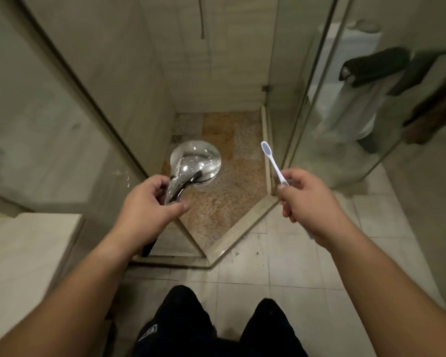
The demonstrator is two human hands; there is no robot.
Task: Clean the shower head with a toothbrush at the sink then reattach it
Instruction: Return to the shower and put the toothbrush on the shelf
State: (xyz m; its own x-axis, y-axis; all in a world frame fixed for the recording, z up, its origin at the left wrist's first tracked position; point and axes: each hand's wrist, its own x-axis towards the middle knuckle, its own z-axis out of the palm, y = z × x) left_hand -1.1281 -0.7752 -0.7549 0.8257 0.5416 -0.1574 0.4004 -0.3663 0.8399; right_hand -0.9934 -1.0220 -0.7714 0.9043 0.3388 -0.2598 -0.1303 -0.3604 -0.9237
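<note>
Bare forearms, no sleeves in view — black trousers (216, 328), a small pale outlined emblem (147, 331) on the left leg.

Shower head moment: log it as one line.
left hand: holds shower head by its handle | right hand: holds toothbrush, bristles up | place: at the shower stall entrance

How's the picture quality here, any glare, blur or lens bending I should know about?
Head view: dim, warm light; bright glare spots on the chrome shower head held by the left hand; the toothbrush in the right hand is fairly sharp; wide-angle bending curves the glass shower door; towels behind the glass look soft and hazy.
</note>
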